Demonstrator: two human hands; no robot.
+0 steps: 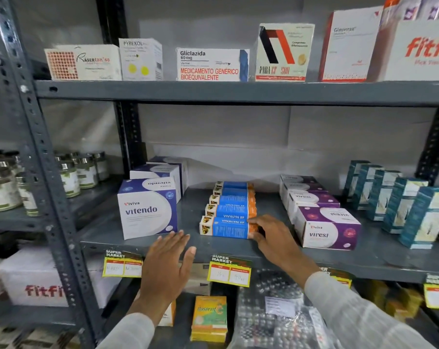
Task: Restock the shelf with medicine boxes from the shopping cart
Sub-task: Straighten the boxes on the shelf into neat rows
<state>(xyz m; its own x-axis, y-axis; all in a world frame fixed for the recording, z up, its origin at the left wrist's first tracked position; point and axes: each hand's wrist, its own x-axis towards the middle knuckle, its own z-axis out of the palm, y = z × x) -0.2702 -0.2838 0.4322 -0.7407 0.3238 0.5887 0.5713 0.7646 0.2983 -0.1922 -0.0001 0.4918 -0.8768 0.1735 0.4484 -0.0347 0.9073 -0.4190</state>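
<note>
On the middle grey shelf [137, 238] lies a row of several blue and orange Vivalyn EF boxes, running front to back. My right hand [271, 234] grips the orange right end of the front Vivalyn box [226, 229], which rests on the shelf. My left hand [169, 261] hovers flat and open at the shelf's front edge, just below the white and purple Vitendo box [146, 212], holding nothing. Purple Viresi boxes [326, 229] stand to the right of my right hand. No shopping cart is in view.
Teal boxes [399, 202] fill the shelf's far right. The top shelf carries a Gliclazida box [210, 64] and other cartons. Price tags [229, 270] hang from the shelf edge. Below are an orange Reservit box [209, 318] and bagged blister packs [276, 313]. Jars [69, 172] stand left.
</note>
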